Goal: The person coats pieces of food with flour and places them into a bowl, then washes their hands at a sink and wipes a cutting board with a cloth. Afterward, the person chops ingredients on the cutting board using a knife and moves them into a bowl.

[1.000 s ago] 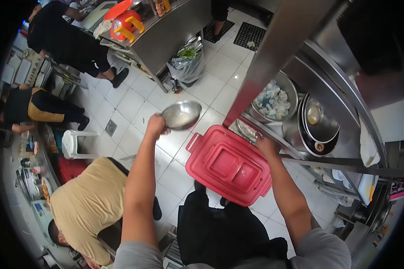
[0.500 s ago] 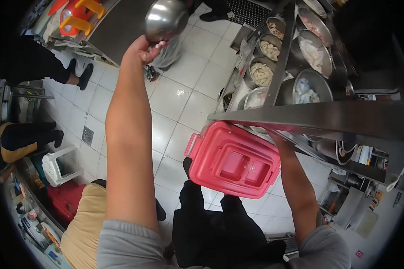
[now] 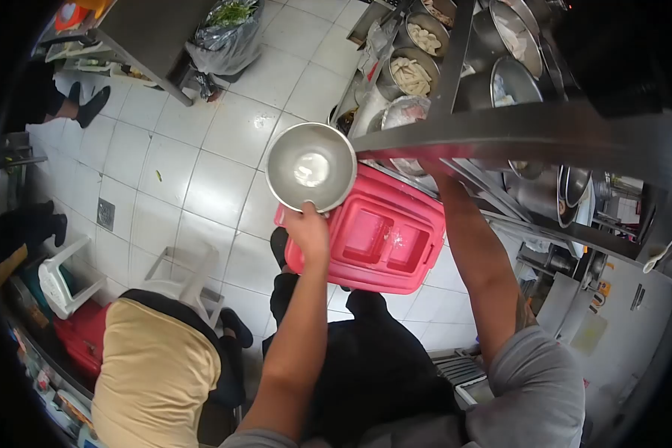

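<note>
My left hand grips the near rim of a metal mixing bowl. The bowl's inside faces up to me and looks empty but for a bright reflection. Below and partly behind it stands a red plastic bin with a lid. My right arm reaches forward past the bin's right side, under a steel shelf edge. The fingers of that hand are hidden there, close to a bowl with pale contents.
Metal bowls of pale food pieces line the counter at upper right. A person in a tan shirt is at lower left, near white plastic stools. A plastic bag of greens stands on the tiled floor beside a steel table.
My left hand has brought the bowl back toward me from the far upper left, so it now overlaps the red bin. My right arm stays reached under the shelf. The view has shifted.
</note>
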Demonstrator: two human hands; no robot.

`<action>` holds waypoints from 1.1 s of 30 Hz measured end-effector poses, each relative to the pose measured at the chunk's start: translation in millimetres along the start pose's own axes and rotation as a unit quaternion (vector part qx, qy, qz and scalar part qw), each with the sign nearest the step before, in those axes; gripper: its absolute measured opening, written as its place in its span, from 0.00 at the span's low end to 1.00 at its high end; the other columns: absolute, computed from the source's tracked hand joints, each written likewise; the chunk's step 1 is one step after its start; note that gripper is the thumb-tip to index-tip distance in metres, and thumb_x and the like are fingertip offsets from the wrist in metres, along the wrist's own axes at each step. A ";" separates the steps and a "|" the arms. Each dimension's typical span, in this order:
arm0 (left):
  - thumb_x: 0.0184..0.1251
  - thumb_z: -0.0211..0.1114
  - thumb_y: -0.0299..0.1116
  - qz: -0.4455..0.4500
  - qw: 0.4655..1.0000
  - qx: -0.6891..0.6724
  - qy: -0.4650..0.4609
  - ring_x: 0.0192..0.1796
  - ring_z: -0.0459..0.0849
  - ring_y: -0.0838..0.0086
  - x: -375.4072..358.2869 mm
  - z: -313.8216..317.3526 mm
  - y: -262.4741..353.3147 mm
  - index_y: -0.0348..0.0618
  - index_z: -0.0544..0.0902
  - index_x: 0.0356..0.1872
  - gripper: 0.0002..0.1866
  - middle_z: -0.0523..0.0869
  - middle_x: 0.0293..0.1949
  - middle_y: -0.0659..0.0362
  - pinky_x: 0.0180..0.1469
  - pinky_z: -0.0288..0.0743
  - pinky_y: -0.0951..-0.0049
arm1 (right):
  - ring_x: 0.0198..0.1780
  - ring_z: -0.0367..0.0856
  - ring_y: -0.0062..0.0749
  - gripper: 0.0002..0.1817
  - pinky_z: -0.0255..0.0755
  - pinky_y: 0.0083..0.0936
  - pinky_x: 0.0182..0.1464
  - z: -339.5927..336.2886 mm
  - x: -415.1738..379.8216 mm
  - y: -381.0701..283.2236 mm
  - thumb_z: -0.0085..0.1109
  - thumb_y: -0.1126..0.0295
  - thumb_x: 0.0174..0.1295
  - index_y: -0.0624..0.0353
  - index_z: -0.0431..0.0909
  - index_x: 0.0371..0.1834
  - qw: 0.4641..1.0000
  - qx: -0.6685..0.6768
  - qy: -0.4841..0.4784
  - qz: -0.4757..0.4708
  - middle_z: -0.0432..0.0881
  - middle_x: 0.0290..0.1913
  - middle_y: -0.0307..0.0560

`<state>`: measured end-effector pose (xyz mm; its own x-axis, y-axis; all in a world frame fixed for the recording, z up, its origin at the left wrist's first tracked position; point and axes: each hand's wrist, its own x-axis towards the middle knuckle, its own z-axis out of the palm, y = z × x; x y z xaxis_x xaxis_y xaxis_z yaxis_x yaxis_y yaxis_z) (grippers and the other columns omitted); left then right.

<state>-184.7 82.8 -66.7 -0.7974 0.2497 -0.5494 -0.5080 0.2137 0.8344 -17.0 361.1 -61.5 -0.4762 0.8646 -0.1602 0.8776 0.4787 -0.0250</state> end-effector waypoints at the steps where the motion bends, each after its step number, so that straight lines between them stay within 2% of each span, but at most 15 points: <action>1: 0.64 0.54 0.28 0.028 0.998 0.049 0.005 0.36 0.85 0.63 -18.2 1.0 -13.1 0.31 0.78 0.52 0.17 0.86 0.40 0.47 0.35 0.78 0.66 | 0.69 0.72 0.45 0.29 0.63 0.42 0.71 2.7 0.8 5.3 0.47 0.44 0.69 0.49 0.74 0.66 1.000 -0.004 -0.001 0.001 0.74 0.67 0.50; 2: 0.64 0.54 0.28 0.058 0.993 0.097 0.012 0.36 0.86 0.61 -30.0 1.2 -24.8 0.31 0.78 0.51 0.17 0.86 0.39 0.45 0.35 0.78 0.64 | 0.69 0.71 0.45 0.29 0.62 0.42 0.72 6.1 3.3 9.6 0.46 0.44 0.69 0.49 0.74 0.66 1.000 -0.005 0.000 0.002 0.73 0.68 0.50; 5: 0.63 0.51 0.29 0.139 0.971 0.192 -0.039 0.41 0.85 0.42 -59.2 -5.2 -30.3 0.33 0.78 0.46 0.14 0.86 0.43 0.40 0.46 0.75 0.50 | 0.70 0.70 0.44 0.30 0.61 0.41 0.73 17.7 15.3 17.0 0.45 0.43 0.70 0.49 0.73 0.67 1.000 -0.012 -0.006 -0.015 0.72 0.69 0.50; 8: 0.59 0.55 0.29 0.153 0.963 0.211 -0.060 0.40 0.81 0.44 -76.6 -11.0 -51.9 0.35 0.79 0.36 0.09 0.85 0.36 0.45 0.45 0.72 0.49 | 0.72 0.69 0.43 0.31 0.60 0.41 0.74 28.7 27.4 21.8 0.44 0.42 0.70 0.48 0.72 0.68 0.999 -0.013 -0.017 -0.048 0.71 0.71 0.50; 11: 0.55 0.57 0.29 0.254 0.929 0.266 -0.029 0.39 0.76 0.50 -89.0 -11.8 -63.1 0.37 0.78 0.29 0.06 0.80 0.29 0.49 0.45 0.69 0.52 | 0.73 0.68 0.43 0.32 0.59 0.40 0.75 45.0 38.1 36.3 0.42 0.41 0.71 0.48 0.71 0.69 0.998 0.005 -0.047 -0.051 0.69 0.73 0.49; 12: 0.52 0.58 0.28 0.302 0.918 0.256 -0.019 0.37 0.71 0.55 -88.9 -9.7 -73.1 0.38 0.77 0.25 0.04 0.76 0.26 0.50 0.43 0.67 0.54 | 0.75 0.63 0.43 0.32 0.56 0.40 0.77 60.8 45.1 44.2 0.41 0.42 0.71 0.48 0.69 0.71 0.998 0.022 -0.055 -0.028 0.67 0.74 0.49; 14: 0.53 0.59 0.29 0.303 0.903 0.306 -0.010 0.39 0.72 0.55 -98.2 -14.5 -76.5 0.38 0.78 0.27 0.05 0.78 0.29 0.51 0.45 0.67 0.54 | 0.78 0.59 0.44 0.32 0.52 0.40 0.78 108.7 64.6 66.4 0.41 0.44 0.71 0.48 0.66 0.73 0.997 0.047 -0.067 0.006 0.64 0.76 0.50; 16: 0.56 0.60 0.30 0.317 0.896 0.311 0.002 0.41 0.73 0.55 -104.5 -22.4 -78.6 0.38 0.80 0.31 0.06 0.80 0.32 0.51 0.48 0.67 0.54 | 0.76 0.62 0.46 0.30 0.54 0.43 0.76 102.1 63.5 42.1 0.44 0.49 0.71 0.49 0.65 0.73 0.994 0.053 0.007 -0.094 0.65 0.75 0.55; 18: 0.59 0.61 0.31 0.349 0.898 0.268 0.019 0.43 0.73 0.54 -104.1 -31.2 -80.2 0.38 0.82 0.35 0.08 0.81 0.35 0.50 0.50 0.67 0.54 | 0.64 0.75 0.54 0.24 0.66 0.43 0.68 64.2 31.4 0.8 0.52 0.58 0.67 0.53 0.73 0.66 0.975 0.140 0.041 -0.166 0.75 0.65 0.60; 20: 0.63 0.60 0.32 0.323 0.890 0.307 0.095 0.49 0.73 0.53 -95.0 -39.2 -78.9 0.38 0.82 0.40 0.10 0.81 0.42 0.49 0.55 0.65 0.54 | 0.58 0.80 0.58 0.23 0.72 0.43 0.64 23.8 13.6 -23.1 0.57 0.62 0.65 0.54 0.76 0.63 0.971 0.140 -0.006 -0.192 0.79 0.61 0.61; 22: 0.66 0.59 0.34 0.312 0.871 0.349 0.149 0.54 0.72 0.52 -77.8 -44.4 -90.1 0.38 0.82 0.45 0.12 0.80 0.48 0.48 0.60 0.64 0.53 | 0.60 0.79 0.57 0.27 0.71 0.43 0.64 -8.4 3.3 -35.3 0.60 0.61 0.64 0.52 0.73 0.66 0.975 0.051 -0.133 -0.173 0.79 0.62 0.60; 25: 0.68 0.55 0.35 0.300 0.845 0.404 0.182 0.61 0.70 0.50 -50.2 -40.3 -107.2 0.38 0.81 0.50 0.16 0.78 0.55 0.47 0.64 0.61 0.51 | 0.62 0.77 0.55 0.30 0.71 0.43 0.64 11.0 20.3 -30.8 0.64 0.60 0.61 0.49 0.70 0.68 0.992 0.013 0.008 -0.126 0.77 0.64 0.56; 26: 0.69 0.55 0.36 0.277 0.846 0.421 0.176 0.62 0.69 0.50 -47.1 -37.4 -107.6 0.38 0.80 0.52 0.17 0.77 0.57 0.47 0.65 0.60 0.50 | 0.63 0.77 0.52 0.30 0.71 0.44 0.63 19.7 24.8 -28.0 0.66 0.62 0.58 0.48 0.73 0.66 0.988 0.074 0.061 -0.124 0.78 0.63 0.54; 31: 0.68 0.53 0.36 0.250 0.838 0.449 0.187 0.61 0.71 0.49 -44.3 -37.6 -111.0 0.37 0.79 0.51 0.17 0.77 0.58 0.46 0.64 0.62 0.48 | 0.62 0.77 0.52 0.26 0.73 0.45 0.61 -11.0 1.7 -35.4 0.67 0.65 0.56 0.52 0.77 0.60 0.964 0.007 -0.115 -0.239 0.80 0.59 0.54; 33: 0.70 0.52 0.38 0.235 0.845 0.439 0.196 0.60 0.72 0.48 -31.4 -42.6 -102.7 0.37 0.79 0.52 0.18 0.78 0.57 0.45 0.64 0.63 0.49 | 0.61 0.77 0.53 0.23 0.73 0.44 0.61 -19.4 16.2 -44.9 0.66 0.65 0.56 0.53 0.79 0.57 0.960 0.015 -0.134 -0.245 0.81 0.56 0.54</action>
<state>-121.4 12.8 -133.3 -0.9780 0.2057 0.0343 0.1943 0.8388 0.5085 -65.2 356.5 -43.8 -0.8043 0.4650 -0.3700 0.5553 0.8097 -0.1897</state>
